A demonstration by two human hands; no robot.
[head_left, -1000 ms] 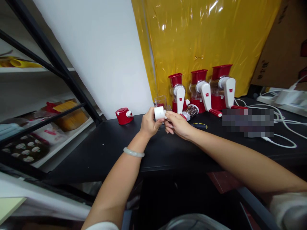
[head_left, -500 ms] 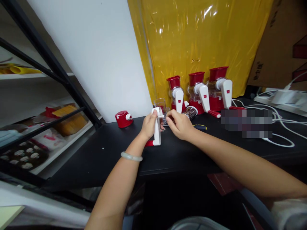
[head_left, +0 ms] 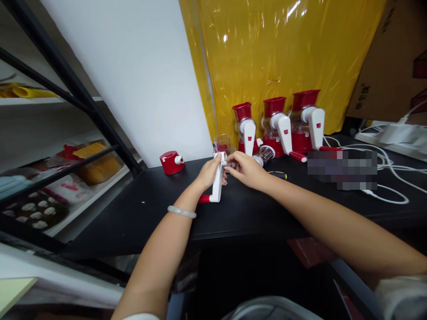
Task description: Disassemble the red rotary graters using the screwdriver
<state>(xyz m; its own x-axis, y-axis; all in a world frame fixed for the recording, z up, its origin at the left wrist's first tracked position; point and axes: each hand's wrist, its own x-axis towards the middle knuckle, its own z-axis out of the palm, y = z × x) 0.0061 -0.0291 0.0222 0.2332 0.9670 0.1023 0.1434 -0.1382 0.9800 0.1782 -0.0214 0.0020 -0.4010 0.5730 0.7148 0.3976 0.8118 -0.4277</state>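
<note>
My left hand (head_left: 207,172) is closed round the top of a white crank handle (head_left: 217,184) with a red grip, which hangs down over the black table (head_left: 160,209). Against the crank's hub my right hand (head_left: 245,169) is pinched, its fingers closed on a small part I cannot make out. A clear plastic cup (head_left: 223,143) stands just behind both hands. A metal grater drum (head_left: 264,155) lies on the table to the right of my right hand.
Three assembled red and white rotary graters (head_left: 277,126) stand in a row before yellow plastic sheeting. A red base part (head_left: 171,161) sits at the left, a screwdriver (head_left: 278,174) near the drum, white cables (head_left: 383,178) at the right, a black shelf rack at the left.
One second ago the crank's round end faced me between both hands; since then it has swung down to hang vertically, and both hands have stayed close at its top.
</note>
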